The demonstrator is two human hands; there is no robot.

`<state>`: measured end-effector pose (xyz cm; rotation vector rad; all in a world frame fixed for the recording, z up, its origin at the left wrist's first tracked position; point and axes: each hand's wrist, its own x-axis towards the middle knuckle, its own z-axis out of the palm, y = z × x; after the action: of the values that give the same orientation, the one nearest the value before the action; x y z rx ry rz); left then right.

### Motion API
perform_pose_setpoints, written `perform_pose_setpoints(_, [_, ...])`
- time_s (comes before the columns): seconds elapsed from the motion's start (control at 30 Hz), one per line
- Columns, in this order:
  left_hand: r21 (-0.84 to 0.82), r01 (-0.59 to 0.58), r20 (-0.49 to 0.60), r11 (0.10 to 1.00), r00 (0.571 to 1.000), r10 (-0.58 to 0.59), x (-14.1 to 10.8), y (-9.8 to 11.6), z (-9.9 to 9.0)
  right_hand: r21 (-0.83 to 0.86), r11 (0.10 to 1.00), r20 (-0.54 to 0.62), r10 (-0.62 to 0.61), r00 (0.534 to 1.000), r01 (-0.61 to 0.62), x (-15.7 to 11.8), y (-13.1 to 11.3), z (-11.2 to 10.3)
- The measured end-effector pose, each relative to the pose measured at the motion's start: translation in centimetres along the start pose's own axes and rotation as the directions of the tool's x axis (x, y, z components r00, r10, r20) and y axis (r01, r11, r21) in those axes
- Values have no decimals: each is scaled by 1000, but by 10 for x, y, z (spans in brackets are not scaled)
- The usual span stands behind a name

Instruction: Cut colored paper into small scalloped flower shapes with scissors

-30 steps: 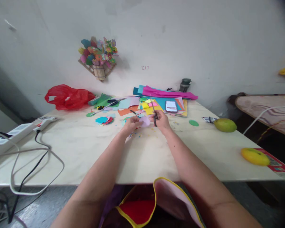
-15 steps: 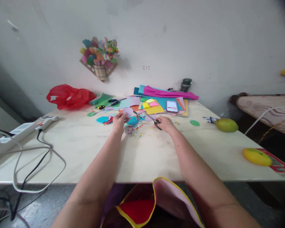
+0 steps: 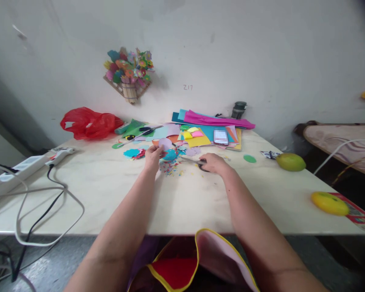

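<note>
From the head view, the left hand [image 3: 153, 157] pinches a lilac disc [image 3: 165, 143] by its lower edge, thumb and fingers pressed together, raised a little above the far middle of the surface [image 3: 188, 209]. The right hand [image 3: 214, 163] is curled around the dark handles of the scissors [image 3: 202, 163], whose blades point left toward the other hand; whether the blades are apart is too small to tell. Between the hands lie a blue piece [image 3: 170, 155] and a spread of tiny scraps [image 3: 170, 168], with lilac cut-outs [image 3: 193, 151] just beyond the blades. Left of the left hand sits a pile of blue and pink cut-outs [image 3: 134, 153]; behind it, a second pair of scissors [image 3: 146, 130] rests on coloured sheets, near a red bag [image 3: 89, 125]. Behind the right hand, a phone [image 3: 220, 137] lies on more sheets, in front of a magenta sheet [image 3: 217, 120]. To the right are a green disc [image 3: 250, 159], a green fruit [image 3: 290, 162] and, closer to the near edge, a yellow fruit [image 3: 329, 203].
</note>
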<state>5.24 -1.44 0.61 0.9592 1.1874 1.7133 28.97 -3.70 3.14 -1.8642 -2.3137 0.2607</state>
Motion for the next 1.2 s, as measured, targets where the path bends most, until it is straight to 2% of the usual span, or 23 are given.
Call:
perform_pose_setpoints(0.1, [-6,2,-3,1000,1000,-2,0,-1,0,-71,997,-10,-21,1000,20,-1,-1,-2])
perform_pose_setpoints(0.23, [-3,2,2,1000,1000,-2,0,-2,0,-2,1000,-4,-29,1000,29,4,2,3])
perform_pose_setpoints(0.47, [-38,8,35,999,999,-6,-1,-3,0,122,980,-144,176,974,-159,21,-1,12])
perform_pose_setpoints(0.57, [-47,6,37,999,999,-4,-1,-3,1,125,972,-165,217,962,-197,31,-4,12])
perform_pose_setpoints(0.67, [-49,6,41,999,999,-4,-1,-3,1,73,978,-176,207,962,-197,42,-2,13])
perform_pose_setpoints(0.83, [-54,11,53,999,999,-8,-2,-4,1,48,984,-129,177,976,-173,57,6,15])
perform_pose_setpoints(1.03, [-40,24,61,999,998,-22,-2,-3,1,43,978,-76,206,976,-203,79,12,17])
perform_pose_setpoints(1.2, [-35,45,73,998,996,-43,-3,-4,3,105,970,-58,226,972,-219,99,15,17])
